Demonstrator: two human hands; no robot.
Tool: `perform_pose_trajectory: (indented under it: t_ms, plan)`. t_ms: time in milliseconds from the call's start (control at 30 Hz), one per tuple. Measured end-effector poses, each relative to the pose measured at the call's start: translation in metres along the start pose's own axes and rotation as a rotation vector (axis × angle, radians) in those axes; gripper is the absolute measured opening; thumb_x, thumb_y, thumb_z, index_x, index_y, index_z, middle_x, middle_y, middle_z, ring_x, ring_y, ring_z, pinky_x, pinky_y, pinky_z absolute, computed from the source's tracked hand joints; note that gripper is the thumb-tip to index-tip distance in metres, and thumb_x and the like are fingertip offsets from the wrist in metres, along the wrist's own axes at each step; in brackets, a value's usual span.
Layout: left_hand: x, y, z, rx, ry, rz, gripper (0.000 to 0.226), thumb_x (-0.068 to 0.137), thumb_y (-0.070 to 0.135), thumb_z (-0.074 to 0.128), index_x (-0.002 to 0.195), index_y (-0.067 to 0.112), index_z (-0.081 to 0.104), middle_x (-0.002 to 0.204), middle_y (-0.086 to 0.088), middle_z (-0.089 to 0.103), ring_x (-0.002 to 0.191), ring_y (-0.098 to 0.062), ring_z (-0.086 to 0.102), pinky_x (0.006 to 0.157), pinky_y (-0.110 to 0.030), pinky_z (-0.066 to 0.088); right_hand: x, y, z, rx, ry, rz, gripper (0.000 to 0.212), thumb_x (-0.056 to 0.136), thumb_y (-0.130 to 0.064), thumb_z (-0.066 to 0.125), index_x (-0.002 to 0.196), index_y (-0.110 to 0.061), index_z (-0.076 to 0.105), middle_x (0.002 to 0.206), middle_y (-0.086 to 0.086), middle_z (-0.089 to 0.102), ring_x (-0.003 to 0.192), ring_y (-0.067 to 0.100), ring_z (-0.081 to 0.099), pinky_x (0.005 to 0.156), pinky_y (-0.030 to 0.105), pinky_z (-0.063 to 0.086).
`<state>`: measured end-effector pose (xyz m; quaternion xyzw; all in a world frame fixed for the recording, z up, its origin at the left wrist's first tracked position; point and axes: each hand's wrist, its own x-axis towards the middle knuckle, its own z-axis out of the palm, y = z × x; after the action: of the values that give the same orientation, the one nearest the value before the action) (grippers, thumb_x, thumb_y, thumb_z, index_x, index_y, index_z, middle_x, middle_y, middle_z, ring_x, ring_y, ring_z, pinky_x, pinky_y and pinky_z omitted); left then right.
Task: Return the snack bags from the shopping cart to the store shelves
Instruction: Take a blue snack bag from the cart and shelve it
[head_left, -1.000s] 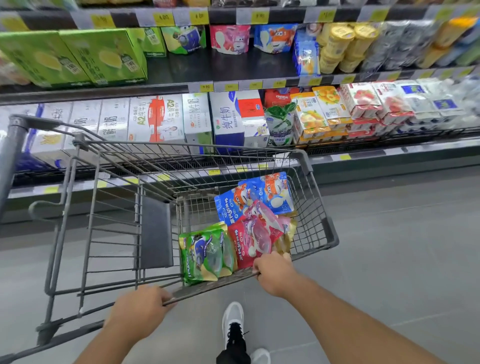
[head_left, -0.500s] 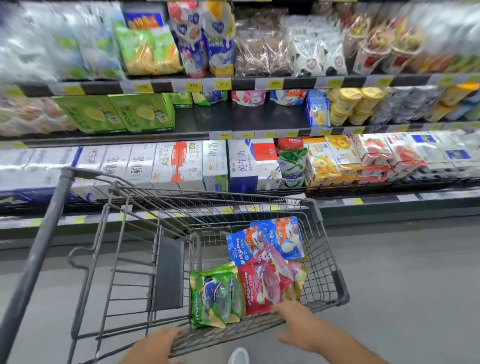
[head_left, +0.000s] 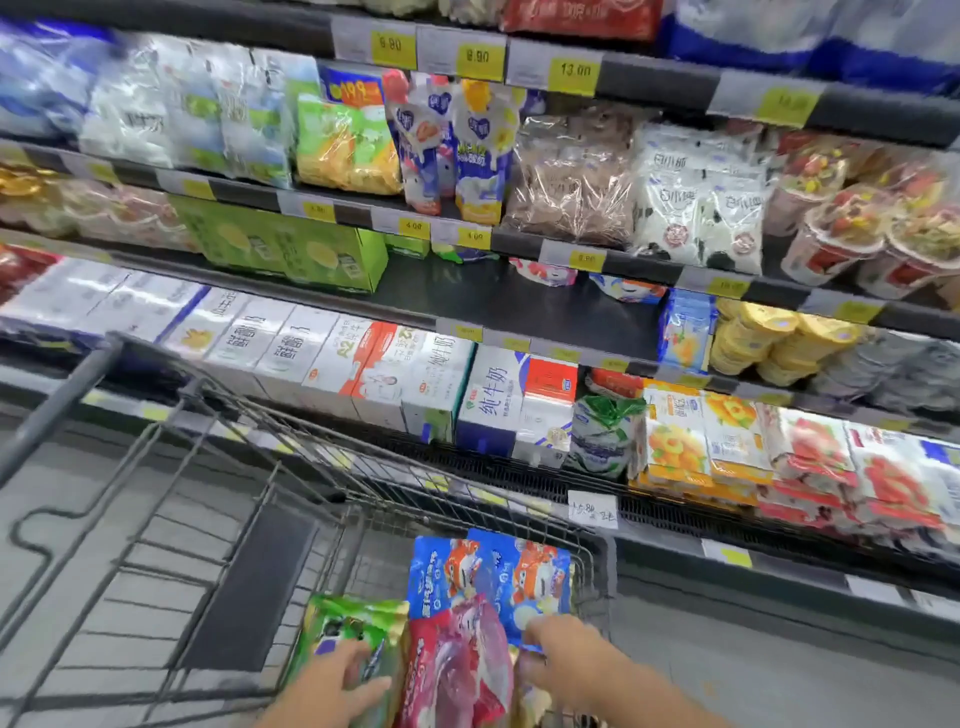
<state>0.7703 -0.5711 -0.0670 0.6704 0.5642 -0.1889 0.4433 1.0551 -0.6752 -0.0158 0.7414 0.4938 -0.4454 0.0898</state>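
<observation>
Three kinds of snack bags lie in the shopping cart (head_left: 218, 415) basket: a green bag (head_left: 358, 618), a red-pink bag (head_left: 457, 670) and blue bags (head_left: 488, 571) with a cartoon figure. My left hand (head_left: 332, 686) is on the green bag, fingers over its front and thumb against it. My right hand (head_left: 566, 660) reaches in at the lower edge of the blue bags, beside the red-pink one; blur hides its grip. Matching pink (head_left: 543, 270) and blue (head_left: 628, 288) bags lie at the back of a mostly bare shelf (head_left: 519, 306).
The shelving stands right behind the cart. Milk cartons (head_left: 488, 400) and fruit packs (head_left: 696, 447) fill the row below the bare shelf, green boxes (head_left: 291, 249) stand to its left, yellow cups (head_left: 763, 343) to its right. Grey floor (head_left: 753, 665) runs on the right.
Both hands have left the cart handle and gone into the basket, the left onto the green bag, the right to the blue bags. The view has tilted up and closer to the shelves.
</observation>
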Motion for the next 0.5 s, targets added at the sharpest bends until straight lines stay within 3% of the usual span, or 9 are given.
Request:
perform_pose_trajectory:
  t_ms: [67, 133, 200, 367, 500]
  plan:
    - [-0.002, 0.027, -0.001, -0.059, -0.021, -0.031, 0.091, 0.050, 0.096, 0.050, 0.122, 0.040, 0.054, 0.102, 0.011, 0.066, 0.097, 0.000, 0.060, 0.088, -0.015, 0.039, 0.023, 0.013, -0.015, -0.090, -0.041, -0.034, 0.033, 0.093, -0.022, 0.050, 0.123, -0.010, 0.057, 0.123, 0.011, 0.060, 0.112, 0.030, 0.058, 0.096, 0.040, 0.048]
    - [-0.008, 0.051, 0.022, -0.162, -0.013, -0.047, 0.061, 0.074, 0.073, 0.064, 0.121, 0.035, 0.055, 0.106, 0.009, 0.065, 0.102, -0.003, 0.058, 0.090, -0.016, 0.039, 0.043, 0.027, -0.027, -0.134, -0.060, -0.054, 0.035, 0.092, -0.021, 0.051, 0.124, -0.008, 0.057, 0.124, 0.012, 0.059, 0.113, 0.031, 0.058, 0.096, 0.042, 0.050]
    - [-0.009, 0.067, 0.042, -0.255, 0.043, -0.062, 0.036, 0.087, 0.054, 0.064, 0.117, 0.038, 0.052, 0.107, 0.011, 0.065, 0.096, -0.002, 0.060, 0.081, -0.015, 0.046, 0.060, 0.039, -0.029, -0.120, -0.087, -0.054, 0.035, 0.090, -0.020, 0.051, 0.121, -0.006, 0.057, 0.120, 0.014, 0.061, 0.109, 0.032, 0.060, 0.092, 0.044, 0.052]
    - [0.020, 0.068, 0.078, -0.364, 0.046, -0.103, 0.048, 0.092, 0.047, 0.062, 0.133, 0.024, 0.055, 0.107, 0.011, 0.065, 0.093, 0.000, 0.059, 0.071, -0.013, 0.042, 0.123, 0.035, -0.022, -0.138, -0.061, -0.106, 0.030, 0.094, -0.023, 0.047, 0.118, -0.006, 0.054, 0.117, 0.015, 0.059, 0.107, 0.032, 0.059, 0.087, 0.040, 0.050]
    - [0.044, 0.052, 0.092, -0.454, 0.082, -0.164, 0.044, 0.090, 0.049, 0.064, 0.126, 0.024, 0.059, 0.109, 0.008, 0.066, 0.097, -0.004, 0.062, 0.081, -0.021, 0.048, 0.170, 0.007, -0.011, -0.168, -0.001, -0.126, 0.034, 0.099, -0.025, 0.049, 0.127, -0.005, 0.049, 0.125, 0.016, 0.055, 0.108, 0.031, 0.059, 0.084, 0.038, 0.049]
